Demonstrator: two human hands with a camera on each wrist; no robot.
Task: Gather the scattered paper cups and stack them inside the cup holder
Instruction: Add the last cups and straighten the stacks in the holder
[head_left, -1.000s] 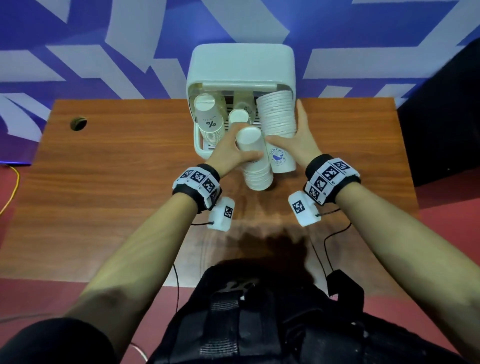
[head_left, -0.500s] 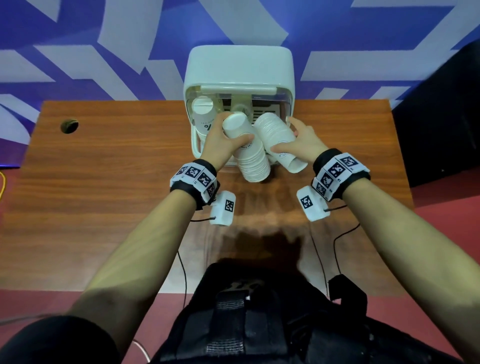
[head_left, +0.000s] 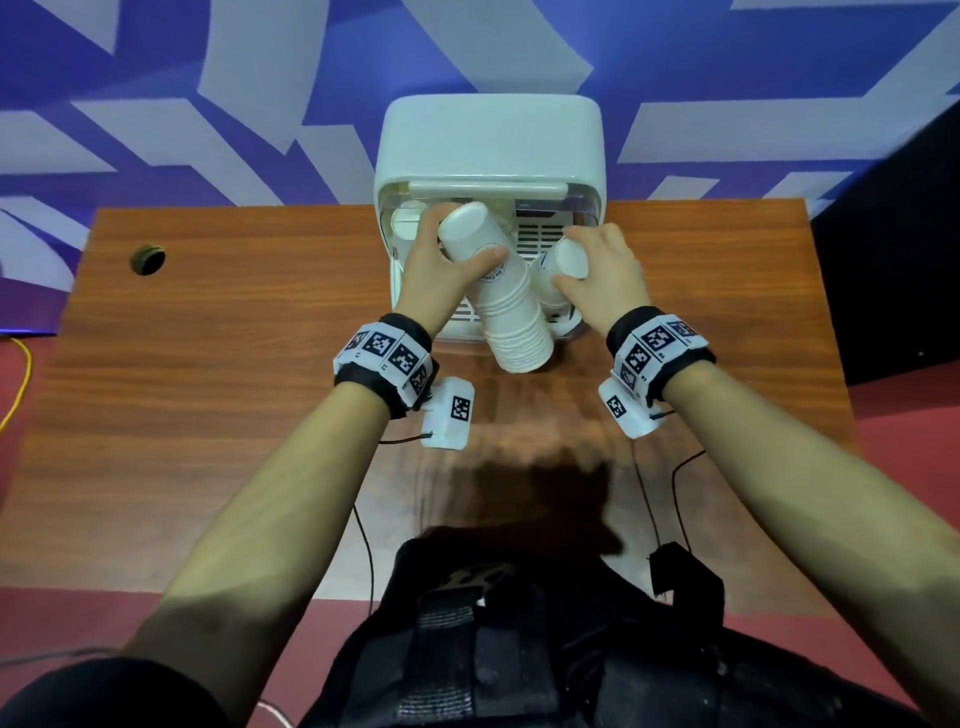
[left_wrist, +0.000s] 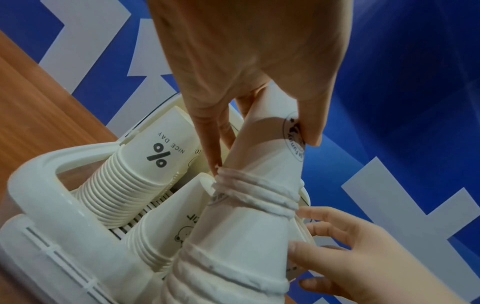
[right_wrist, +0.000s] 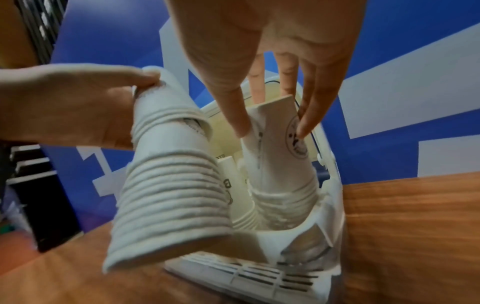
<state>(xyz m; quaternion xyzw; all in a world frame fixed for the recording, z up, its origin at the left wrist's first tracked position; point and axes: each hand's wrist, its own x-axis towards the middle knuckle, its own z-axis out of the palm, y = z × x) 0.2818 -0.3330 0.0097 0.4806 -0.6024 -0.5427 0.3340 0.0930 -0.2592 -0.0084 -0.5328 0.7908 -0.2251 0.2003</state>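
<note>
The wooden table runs wide to either side of the cup holder, which stands at its far edge against the blue-and-white wall; there is open tabletop left, right and in front of it. The holder's front is open, with a slatted floor. The left hand curls thumb and fingers round the closed end of a long stack of cups. Its long axis slants, base up and away toward the holder, open rims down and toward the person, hanging out over the holder's front lip. The right hand pinches with thumb and fingertips a shorter stack standing bottom-up in the holder's right side. A third stack marked "NICE DAY" leans in the left side, and a fourth stack sits between, partly hidden. How deep the stacks reach is hidden by the hands and holder wall.
</note>
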